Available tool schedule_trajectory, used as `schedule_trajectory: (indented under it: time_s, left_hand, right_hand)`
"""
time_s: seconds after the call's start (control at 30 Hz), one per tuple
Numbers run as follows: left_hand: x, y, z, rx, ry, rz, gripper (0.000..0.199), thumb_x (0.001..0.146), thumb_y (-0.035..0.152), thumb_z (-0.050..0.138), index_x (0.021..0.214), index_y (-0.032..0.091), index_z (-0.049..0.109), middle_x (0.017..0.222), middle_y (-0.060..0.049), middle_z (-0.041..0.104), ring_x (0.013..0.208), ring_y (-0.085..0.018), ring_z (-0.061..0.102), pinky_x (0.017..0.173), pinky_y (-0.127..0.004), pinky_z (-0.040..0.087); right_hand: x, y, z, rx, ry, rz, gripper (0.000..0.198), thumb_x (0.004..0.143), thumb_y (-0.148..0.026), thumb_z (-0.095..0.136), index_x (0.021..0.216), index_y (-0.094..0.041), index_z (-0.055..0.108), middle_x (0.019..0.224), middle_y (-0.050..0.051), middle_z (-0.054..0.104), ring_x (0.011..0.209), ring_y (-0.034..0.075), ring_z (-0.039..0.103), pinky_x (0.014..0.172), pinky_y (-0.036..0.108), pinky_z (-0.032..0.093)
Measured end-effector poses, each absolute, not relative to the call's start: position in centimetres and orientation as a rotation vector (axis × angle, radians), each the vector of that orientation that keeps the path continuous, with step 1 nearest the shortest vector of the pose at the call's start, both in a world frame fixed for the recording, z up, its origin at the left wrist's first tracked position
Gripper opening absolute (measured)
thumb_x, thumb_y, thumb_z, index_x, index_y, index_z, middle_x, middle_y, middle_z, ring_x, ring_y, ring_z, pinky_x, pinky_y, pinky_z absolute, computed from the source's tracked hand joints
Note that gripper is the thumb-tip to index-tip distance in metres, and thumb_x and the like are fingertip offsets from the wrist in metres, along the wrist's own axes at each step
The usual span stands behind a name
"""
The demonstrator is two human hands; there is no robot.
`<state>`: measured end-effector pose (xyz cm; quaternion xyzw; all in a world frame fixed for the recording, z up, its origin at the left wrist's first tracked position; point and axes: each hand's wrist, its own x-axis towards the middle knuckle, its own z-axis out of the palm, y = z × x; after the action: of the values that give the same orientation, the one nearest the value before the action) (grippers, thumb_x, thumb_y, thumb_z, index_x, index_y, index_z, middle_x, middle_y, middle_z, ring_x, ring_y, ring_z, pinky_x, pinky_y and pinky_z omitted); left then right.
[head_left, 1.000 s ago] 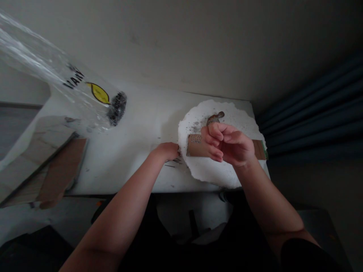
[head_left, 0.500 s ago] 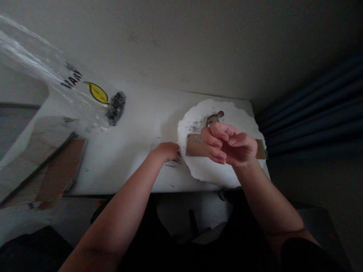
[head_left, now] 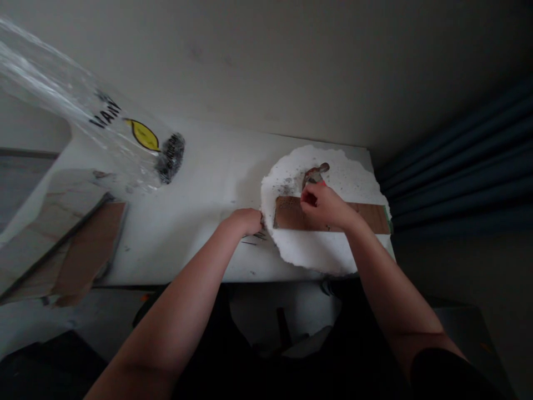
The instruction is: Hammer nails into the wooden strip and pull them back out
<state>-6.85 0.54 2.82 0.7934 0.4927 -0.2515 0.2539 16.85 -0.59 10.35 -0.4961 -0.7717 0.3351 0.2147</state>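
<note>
My right hand [head_left: 322, 204] is closed in a pinch above a brown cardboard strip [head_left: 368, 218]. What its fingertips hold, if anything, is too small to tell. The strip lies across a white, ragged-edged round sheet [head_left: 300, 247] and bears rows of small dark dots at its left end. Just beyond my fingers sits a small brown and grey object [head_left: 315, 173], its kind unclear, among dark specks. My left hand [head_left: 249, 222] rests curled at the sheet's left edge, its fingertips hidden. Dark, thin marks or sticks [head_left: 255, 239] show beside it.
A clear plastic bag [head_left: 120, 139] with a yellow print spreads over the table's left side. Below it lies a brown flat board [head_left: 89, 253] at the table's left end. A white table [head_left: 200, 194] stands against the wall, with a dark blue curtain [head_left: 462, 155] to the right.
My right hand has turned over and come down from above the sheet onto the cardboard strip, uncovering the strip's right part. My left hand stays in place.
</note>
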Motion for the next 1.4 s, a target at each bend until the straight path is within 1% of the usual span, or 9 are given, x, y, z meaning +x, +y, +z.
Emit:
schedule_trajectory:
  time_s: [0.17,0.23,0.43,0.53,0.63,0.8,0.9,1.07,1.4]
  left_hand:
    - [-6.9,0.4,3.1,2.155,1.359,-0.685,0.042,0.087,0.026,0.048,0.117,0.012,0.074,0.123,-0.02,0.071,0.105,-0.032,0.07,0.08,-0.034,0.053]
    - [-6.9,0.4,3.1,2.151,1.357,-0.679,0.042,0.087,0.026,0.049,0.117,0.013,0.074,0.123,-0.02,0.071,0.105,-0.032,0.07,0.081,-0.035,0.053]
    - [-6.9,0.4,3.1,2.164,1.345,-0.67,0.041,0.089,0.027,0.048,0.117,0.015,0.075,0.123,-0.019,0.072,0.106,-0.031,0.07,0.081,-0.034,0.052]
    - [-6.8,0.4,3.2,2.158,1.35,-0.696,0.043,0.089,0.029,0.048,0.12,0.014,0.074,0.124,-0.02,0.071,0.108,-0.032,0.069,0.082,-0.035,0.053]
    - [-6.8,0.4,3.2,2.162,1.349,-0.69,0.043,0.089,0.028,0.048,0.121,0.014,0.074,0.125,-0.019,0.07,0.109,-0.032,0.069,0.082,-0.034,0.052]
    - [-6.8,0.4,2.9,2.149,1.358,-0.67,0.041,0.088,0.026,0.05,0.117,0.014,0.075,0.124,-0.02,0.071,0.105,-0.031,0.07,0.081,-0.033,0.053]
    - [-6.8,0.4,2.9,2.144,1.356,-0.664,0.04,0.088,0.027,0.051,0.117,0.014,0.075,0.124,-0.02,0.071,0.106,-0.032,0.07,0.081,-0.034,0.053]
    - [-6.8,0.3,3.3,2.135,1.364,-0.674,0.042,0.088,0.03,0.052,0.12,0.015,0.074,0.125,-0.02,0.071,0.108,-0.032,0.069,0.083,-0.035,0.053]
    - [-6.7,0.2,3.2,2.157,1.359,-0.678,0.041,0.089,0.033,0.053,0.12,0.018,0.074,0.123,-0.018,0.072,0.106,-0.029,0.069,0.081,-0.031,0.052]
  right_hand:
    - [16.6,0.0,6.9,-1.548,-2.453,0.688,0.005,0.078,-0.014,0.058,0.077,-0.019,0.057,0.08,0.005,0.063,0.073,0.017,0.054,0.067,0.029,0.038]
    - [16.5,0.2,6.4,-1.565,-2.406,0.71,0.007,0.076,-0.013,0.059,0.078,-0.02,0.057,0.08,0.004,0.063,0.074,0.017,0.054,0.068,0.03,0.039]
    - [16.2,0.0,8.4,-1.218,-1.621,1.572,0.01,0.08,-0.028,0.061,0.085,-0.023,0.053,0.07,-0.004,0.054,0.059,0.012,0.051,0.056,0.025,0.043]
    - [16.2,-0.1,9.2,-1.13,-1.49,1.712,0.016,0.079,-0.032,0.065,0.084,-0.022,0.054,0.068,-0.005,0.053,0.058,0.011,0.05,0.053,0.023,0.041]
    - [16.6,0.1,8.6,-1.226,-1.639,1.551,0.012,0.079,-0.03,0.063,0.084,-0.022,0.055,0.07,-0.004,0.055,0.06,0.012,0.051,0.056,0.026,0.042]
    - [16.9,0.5,6.7,-1.599,-2.292,0.789,0.005,0.078,-0.016,0.061,0.077,-0.02,0.058,0.077,0.003,0.064,0.072,0.017,0.057,0.067,0.029,0.041]
    - [16.6,0.4,6.6,-1.617,-2.511,0.574,0.003,0.08,-0.016,0.06,0.08,-0.019,0.06,0.082,0.005,0.067,0.075,0.018,0.057,0.067,0.029,0.038]
    - [15.9,0.0,7.2,-1.586,-2.663,0.414,0.004,0.082,-0.018,0.058,0.085,-0.02,0.061,0.094,0.008,0.07,0.08,0.02,0.059,0.069,0.032,0.036]
    - [15.2,-0.1,7.5,-1.675,-2.7,0.388,0.006,0.085,-0.02,0.057,0.088,-0.019,0.062,0.1,0.012,0.071,0.084,0.023,0.062,0.07,0.034,0.038]
